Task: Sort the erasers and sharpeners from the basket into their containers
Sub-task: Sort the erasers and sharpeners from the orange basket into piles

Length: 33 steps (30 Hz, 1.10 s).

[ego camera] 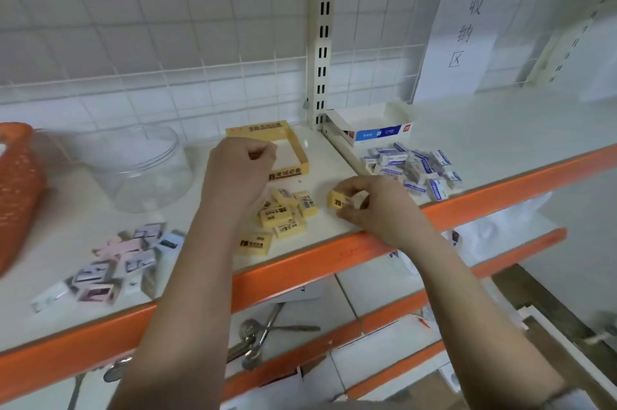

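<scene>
Fingers (349, 190) of my right hand (370, 209) pinch one yellow eraser (337, 200) just right of the yellow eraser pile (283, 214), readying it for the yellow box (293, 149) behind, I judge; my left hand (238, 169) hovers clenched over that box, seemingly gripping something small.

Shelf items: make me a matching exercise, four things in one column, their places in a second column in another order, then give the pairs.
Things
1. yellow box
2. orange basket
3. blue-and-white erasers
4. yellow eraser

Places
A. loose pile at the right, in front of the blue-and-white box
B. far left edge of the shelf
C. pinched in the right hand
D. at the back, just beyond the left hand

Pairs: 1-D, 2-B, 3-A, 4-C
</scene>
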Available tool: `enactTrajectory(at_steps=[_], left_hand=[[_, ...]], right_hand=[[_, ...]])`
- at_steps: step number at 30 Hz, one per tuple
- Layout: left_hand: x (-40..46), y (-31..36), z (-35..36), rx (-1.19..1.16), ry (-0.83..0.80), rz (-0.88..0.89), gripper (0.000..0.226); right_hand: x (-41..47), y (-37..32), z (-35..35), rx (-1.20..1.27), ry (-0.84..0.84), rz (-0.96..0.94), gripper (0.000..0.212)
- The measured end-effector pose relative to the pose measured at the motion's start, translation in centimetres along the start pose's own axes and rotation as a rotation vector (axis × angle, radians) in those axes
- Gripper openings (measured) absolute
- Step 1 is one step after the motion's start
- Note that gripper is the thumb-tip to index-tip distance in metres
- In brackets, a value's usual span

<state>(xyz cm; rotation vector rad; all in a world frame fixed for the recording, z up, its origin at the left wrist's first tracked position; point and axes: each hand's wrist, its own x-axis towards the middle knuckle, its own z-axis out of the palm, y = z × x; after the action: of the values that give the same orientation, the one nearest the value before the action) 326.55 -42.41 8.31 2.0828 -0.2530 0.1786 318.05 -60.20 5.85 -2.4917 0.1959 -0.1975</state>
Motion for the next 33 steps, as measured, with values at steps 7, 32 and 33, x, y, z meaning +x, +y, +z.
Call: enactTrajectory(at_steps=[7, 32, 33], left_hand=[[-1.8, -1.6, -2.8, 0.020, 0.058, -0.055, 0.017], [-5.7, -8.0, -23.6, 0.125, 0.339, 0.011, 0.019], [-5.4, -8.9, -25.3, 0.135, 0.342, 0.029, 0.019]], right_hand=[[-0.3, -1.7, 1.6, -0.115, -0.137, -0.010, 0.032], [-3.2, -17.9, 8.2, 0.018, 0.118, -0.180, 0.015], [-3.0, -19.5, 9.4, 0.033, 0.143, -0.192, 0.014]])
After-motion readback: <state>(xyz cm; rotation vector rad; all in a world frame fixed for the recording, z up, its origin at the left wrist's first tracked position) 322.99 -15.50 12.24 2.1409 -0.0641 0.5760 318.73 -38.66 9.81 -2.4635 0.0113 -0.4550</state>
